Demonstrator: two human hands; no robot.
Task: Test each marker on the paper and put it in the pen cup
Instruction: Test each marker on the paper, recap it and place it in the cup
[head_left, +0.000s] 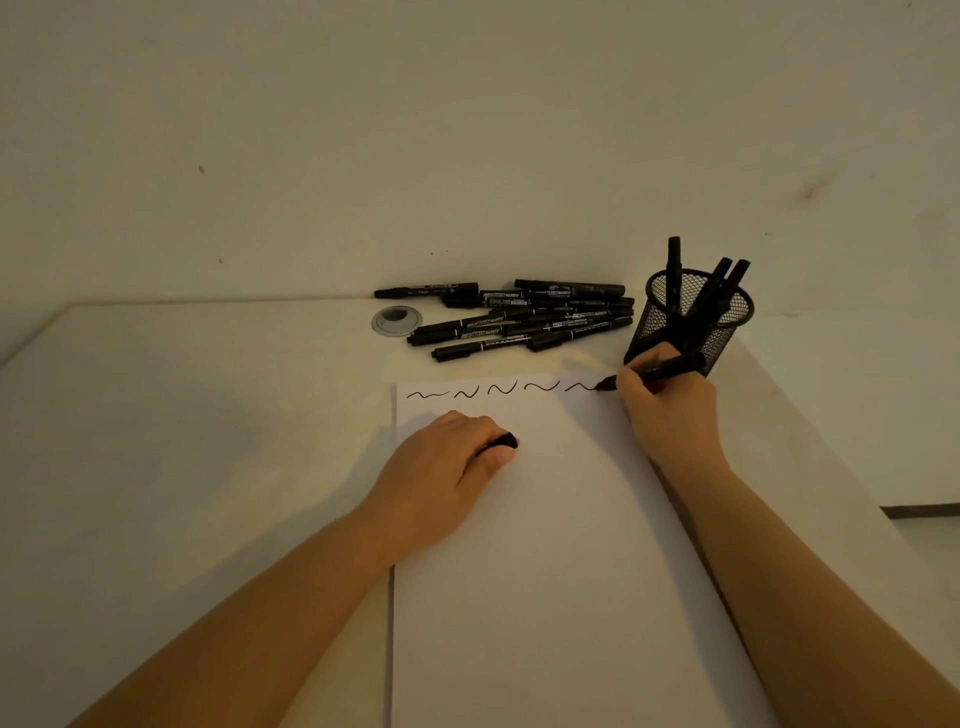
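A: Right hand (670, 410) — how was it noted?

B: Curled round a slim black uncapped marker (657, 373), held in a writing grip. The tip was seen touching the large white sheet of paper (545, 571) at its far right corner, at the end of the fifth black squiggle (582, 387). Five squiggles in all were counted in a row along the sheet's far edge.

A: And the left hand (447, 478)?

B: Rested on the paper's left part, fingers curled. A small black cap (506, 441) was pinched between thumb and forefinger, only its end showing.

A: The cup?

B: A black wire-mesh pen cup (696, 317) was recorded standing upright on the pale bench (182, 441), just behind the right hand. Three black markers (674, 265) were seen standing in it, ends poking above the rim, two leaning right.

A: The untested lot?

B: A loose heap of black capped markers with white lettering (524, 319) was logged lying flat at the bench's far edge, left of the cup and beyond the paper. The exact count could not be told. A round grey cable grommet (396, 321) was noted just left of the heap.
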